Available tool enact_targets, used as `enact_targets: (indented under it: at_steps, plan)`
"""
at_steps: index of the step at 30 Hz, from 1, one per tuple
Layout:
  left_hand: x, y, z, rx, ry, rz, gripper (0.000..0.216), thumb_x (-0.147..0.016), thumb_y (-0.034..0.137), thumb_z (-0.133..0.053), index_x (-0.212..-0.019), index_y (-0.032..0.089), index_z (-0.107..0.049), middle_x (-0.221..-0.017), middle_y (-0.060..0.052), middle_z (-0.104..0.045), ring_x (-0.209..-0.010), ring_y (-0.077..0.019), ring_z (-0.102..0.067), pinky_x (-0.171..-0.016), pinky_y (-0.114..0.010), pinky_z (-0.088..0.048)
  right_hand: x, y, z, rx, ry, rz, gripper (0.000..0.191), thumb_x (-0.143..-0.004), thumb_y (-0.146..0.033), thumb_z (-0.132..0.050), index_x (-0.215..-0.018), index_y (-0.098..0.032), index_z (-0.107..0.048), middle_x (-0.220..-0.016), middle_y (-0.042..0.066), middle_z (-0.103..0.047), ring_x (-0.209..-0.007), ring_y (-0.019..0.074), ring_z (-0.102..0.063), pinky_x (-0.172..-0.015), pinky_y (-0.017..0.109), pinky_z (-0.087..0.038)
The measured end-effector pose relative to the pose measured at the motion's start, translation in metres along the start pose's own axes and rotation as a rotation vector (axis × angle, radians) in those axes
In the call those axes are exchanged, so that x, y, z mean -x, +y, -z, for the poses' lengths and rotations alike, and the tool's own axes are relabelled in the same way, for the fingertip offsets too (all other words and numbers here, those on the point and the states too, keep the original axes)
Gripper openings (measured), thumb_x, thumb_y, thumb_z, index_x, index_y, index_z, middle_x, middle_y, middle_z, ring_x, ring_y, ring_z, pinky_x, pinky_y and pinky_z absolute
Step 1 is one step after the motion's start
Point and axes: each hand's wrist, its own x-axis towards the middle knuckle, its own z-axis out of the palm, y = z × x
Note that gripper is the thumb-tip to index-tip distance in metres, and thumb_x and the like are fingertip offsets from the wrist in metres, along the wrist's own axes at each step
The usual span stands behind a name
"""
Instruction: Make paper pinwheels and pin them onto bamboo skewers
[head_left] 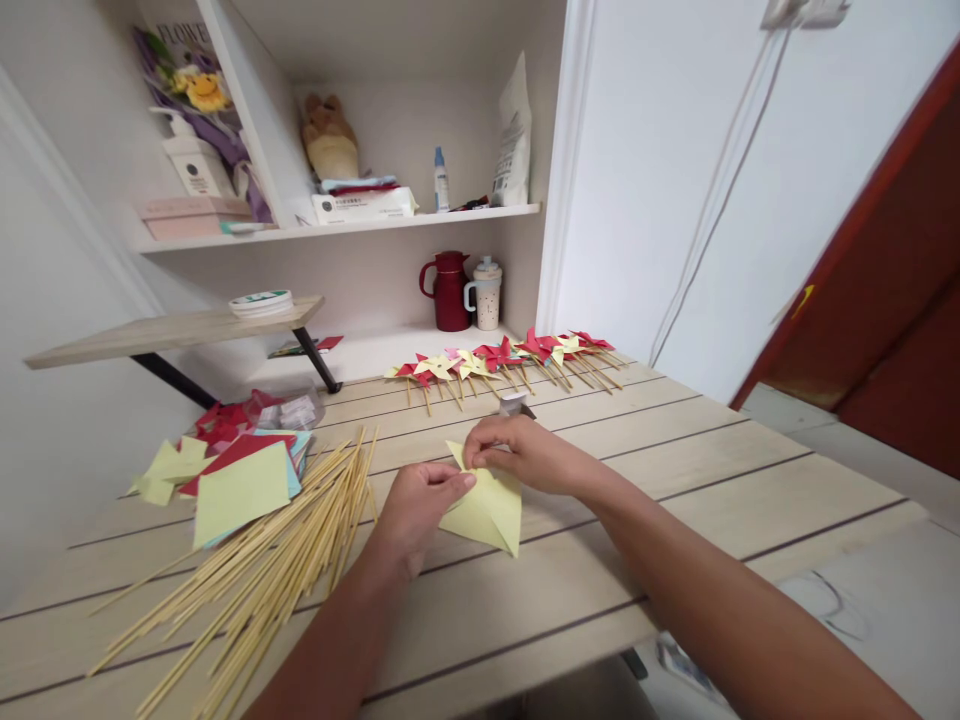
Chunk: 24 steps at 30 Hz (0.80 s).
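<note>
A pale yellow paper square (487,510), partly folded into points, lies on the wooden table (675,470) in front of me. My left hand (416,505) pinches its left edge with closed fingers. My right hand (510,450) curls over the paper's top corner, fingers closed on a folded flap. A heap of thin bamboo sticks (277,560) lies just left of my left hand. Behind my right hand stands a small white object (514,403), mostly hidden.
A row of finished red and yellow paper pinwheels (502,362) on sticks lies along the table's far edge. Stacked coloured paper sheets (240,480) sit at the left. A red jug (450,290) and a mug (487,293) stand on the shelf behind.
</note>
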Motion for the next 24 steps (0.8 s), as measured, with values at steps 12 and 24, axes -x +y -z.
enact_targets:
  at_steps: [12, 24]
  plan:
    - [0.001, 0.004, -0.002, -0.013, 0.181, -0.088, 0.027, -0.062, 0.039, -0.079, -0.071, 0.014, -0.074, -0.068, -0.004, -0.071, -0.062, -0.0147, -0.058, -0.060, -0.025, -0.040, -0.001, -0.003, -0.006, -0.336, 0.171, -0.430, 0.029, -0.082, -0.043, -0.064, -0.092, -0.017, -0.069, -0.080, 0.005, -0.068, -0.078, 0.0194, -0.061, -0.070, 0.030, -0.042]
    - [0.002, 0.005, -0.002, -0.020, 0.138, -0.093, 0.029, -0.064, 0.042, -0.078, -0.070, 0.014, -0.073, -0.066, -0.003, -0.067, -0.062, -0.0132, -0.054, -0.060, -0.024, -0.038, -0.004, 0.004, -0.009, -0.290, 0.116, -0.391, 0.020, -0.074, -0.035, -0.067, -0.073, -0.015, -0.067, -0.066, 0.000, -0.059, -0.062, 0.0123, -0.047, -0.058, 0.026, -0.032]
